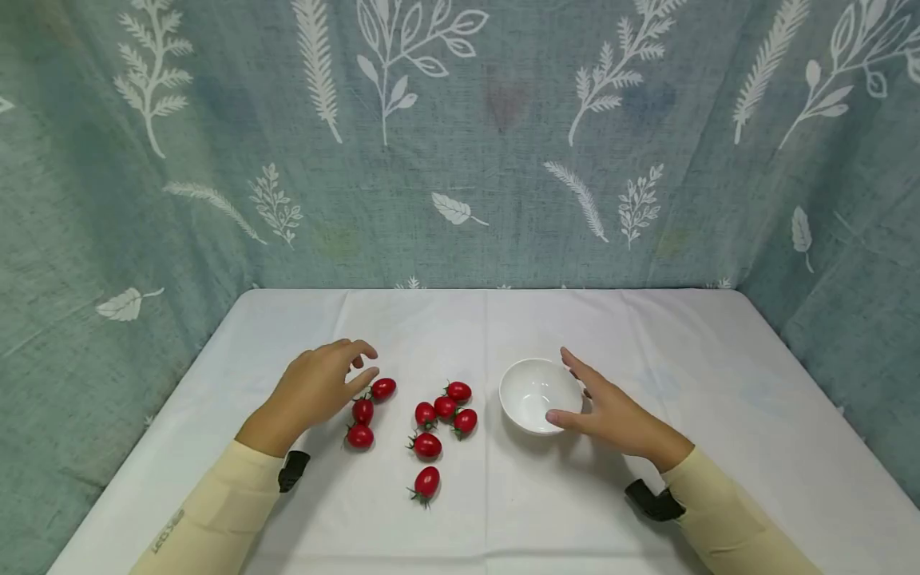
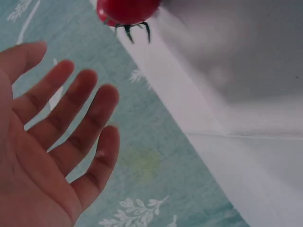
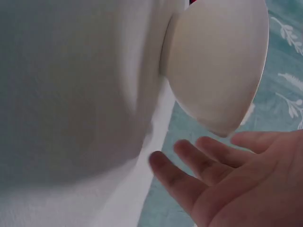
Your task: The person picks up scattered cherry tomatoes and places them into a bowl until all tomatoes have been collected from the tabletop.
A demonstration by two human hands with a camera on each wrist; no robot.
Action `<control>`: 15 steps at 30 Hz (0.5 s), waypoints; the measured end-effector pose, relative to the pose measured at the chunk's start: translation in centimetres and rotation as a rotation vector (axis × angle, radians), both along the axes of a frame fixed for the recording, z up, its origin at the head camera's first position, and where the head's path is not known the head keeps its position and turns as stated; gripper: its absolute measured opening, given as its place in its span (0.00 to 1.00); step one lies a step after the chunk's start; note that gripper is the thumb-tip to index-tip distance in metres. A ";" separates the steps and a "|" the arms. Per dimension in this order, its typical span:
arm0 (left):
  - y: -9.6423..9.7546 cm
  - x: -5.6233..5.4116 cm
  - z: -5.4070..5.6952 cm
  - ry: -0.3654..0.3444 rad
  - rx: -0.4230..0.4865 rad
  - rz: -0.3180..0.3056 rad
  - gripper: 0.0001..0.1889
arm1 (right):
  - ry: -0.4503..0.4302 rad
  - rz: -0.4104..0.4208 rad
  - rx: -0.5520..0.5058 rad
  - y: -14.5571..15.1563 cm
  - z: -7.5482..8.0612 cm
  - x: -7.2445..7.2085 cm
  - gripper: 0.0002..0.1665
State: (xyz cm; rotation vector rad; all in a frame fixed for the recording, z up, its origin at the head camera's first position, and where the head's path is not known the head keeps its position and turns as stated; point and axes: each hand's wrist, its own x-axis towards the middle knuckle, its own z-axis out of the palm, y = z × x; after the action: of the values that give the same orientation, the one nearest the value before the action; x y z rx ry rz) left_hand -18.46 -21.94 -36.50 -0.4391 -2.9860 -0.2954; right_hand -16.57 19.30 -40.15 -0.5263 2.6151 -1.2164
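Note:
My left hand (image 1: 314, 389) hovers over the left part of the table, its fingers loosely bent and holding nothing. Just right of its thumb, three red cherry tomatoes (image 1: 362, 411) lie in a short row. In the left wrist view one tomato (image 2: 130, 10) with a green stem shows beyond the spread fingers (image 2: 78, 120). A white bowl (image 1: 519, 395) stands upright right of the middle, and no contents show inside it. My right hand (image 1: 611, 411) is at the bowl's right side, thumb and fingers spread near the rim. The right wrist view has the fingertips close by the bowl's wall (image 3: 218, 61).
Between the left row and the bowl lies a looser group of several cherry tomatoes (image 1: 427, 446). A white cloth (image 1: 561, 511) covers the table. Behind and at both sides hangs a blue-green curtain (image 1: 460, 176) with white leaf prints.

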 end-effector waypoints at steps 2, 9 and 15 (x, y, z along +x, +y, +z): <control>0.0 -0.2 -0.1 -0.063 -0.010 0.002 0.16 | -0.020 0.009 -0.011 0.0 -0.3 0.0 0.64; 0.1 -0.7 -0.7 -0.178 -0.035 0.010 0.18 | -0.025 0.008 0.011 0.0 -0.8 -0.1 0.70; 0.3 -1.0 -1.3 -0.250 -0.035 0.000 0.19 | -0.041 0.000 0.006 0.1 -1.1 0.2 0.70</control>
State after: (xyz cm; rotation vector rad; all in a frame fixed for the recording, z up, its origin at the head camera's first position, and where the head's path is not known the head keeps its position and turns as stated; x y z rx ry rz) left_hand -19.48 -21.64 -37.75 -0.4349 -3.2387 -0.3207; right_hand -16.42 19.40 -41.29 -0.4948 2.5837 -1.2065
